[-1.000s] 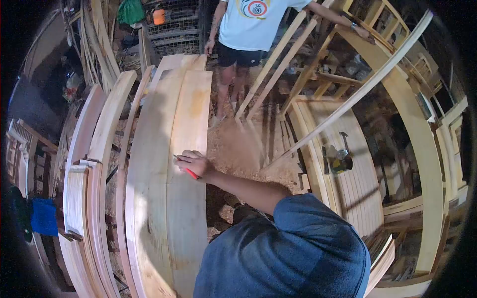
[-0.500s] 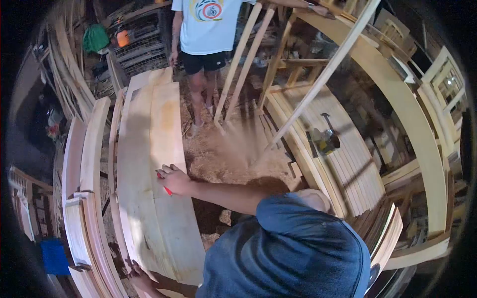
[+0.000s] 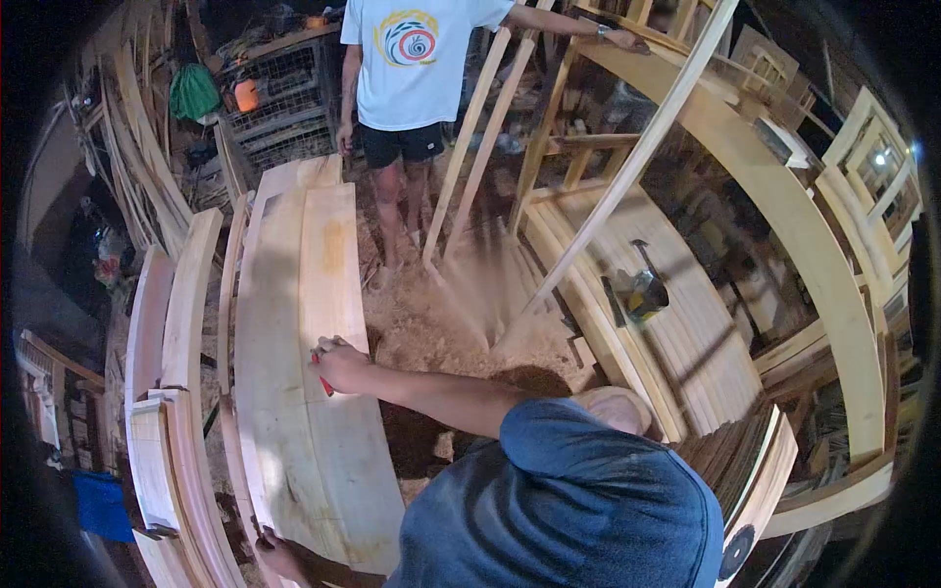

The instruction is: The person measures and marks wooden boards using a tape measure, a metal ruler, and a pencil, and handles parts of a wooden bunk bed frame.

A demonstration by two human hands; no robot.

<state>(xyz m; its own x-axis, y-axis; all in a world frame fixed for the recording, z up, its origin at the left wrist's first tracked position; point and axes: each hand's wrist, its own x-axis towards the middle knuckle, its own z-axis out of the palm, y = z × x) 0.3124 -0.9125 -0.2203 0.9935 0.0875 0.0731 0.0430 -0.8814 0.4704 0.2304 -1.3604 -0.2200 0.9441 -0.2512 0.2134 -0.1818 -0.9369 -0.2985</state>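
Observation:
A wide pale wooden board, with a seam or line running along it, lies lengthwise on the left. Over its right-hand part, my right hand is closed around a red pencil or marker, whose lower end points down at the wood. Lower in the view, my left hand is at the board's left edge, with fingers curled there; shadow hides part of them. My blue shirt fills the bottom of the view.
Curved planks stand along the left. A person in a white shirt stands beyond the board, one hand on a large curved timber. A hammer lies on a stack of slats. Sawdust covers the floor.
The view has tilted up slightly, so the scene sits lower. My right hand's fingers have drawn closer together around the red pencil or marker. My left hand stays by the board's edge.

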